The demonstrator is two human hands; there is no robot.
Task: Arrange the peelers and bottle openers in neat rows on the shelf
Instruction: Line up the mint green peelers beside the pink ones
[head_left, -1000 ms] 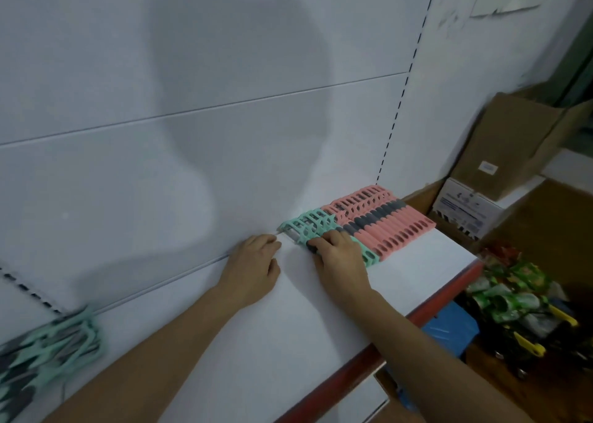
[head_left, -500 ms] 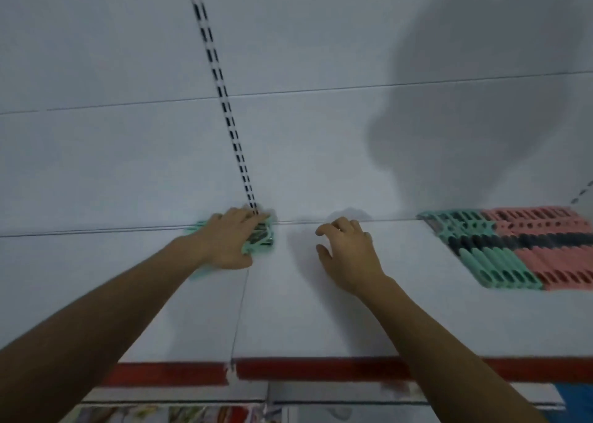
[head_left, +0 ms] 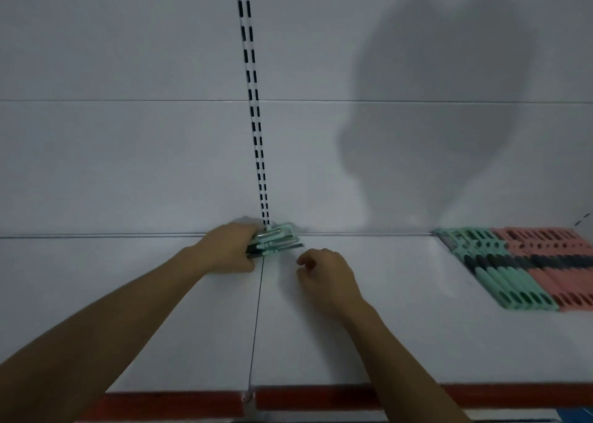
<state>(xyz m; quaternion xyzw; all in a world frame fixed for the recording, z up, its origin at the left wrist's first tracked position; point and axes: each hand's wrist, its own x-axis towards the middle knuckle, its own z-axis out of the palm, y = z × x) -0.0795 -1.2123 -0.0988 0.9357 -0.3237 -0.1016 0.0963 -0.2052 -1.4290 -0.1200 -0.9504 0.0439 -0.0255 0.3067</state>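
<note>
At the far edge of the shelf (head_left: 385, 326), by the slotted upright (head_left: 253, 101): holding a bundle of green peelers (head_left: 280, 241) in left grip (head_left: 229, 251); right grip (head_left: 325, 273) just beside, loosely curled, empty. Fetching step, probably. Next: carry right to laid rows (head_left: 526, 268), set flush.

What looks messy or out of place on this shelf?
Only the green bundle gripped by the left hand at the back of the shelf: its pieces lie bunched and crooked, far from the neat green and pink rows on the right.
</note>
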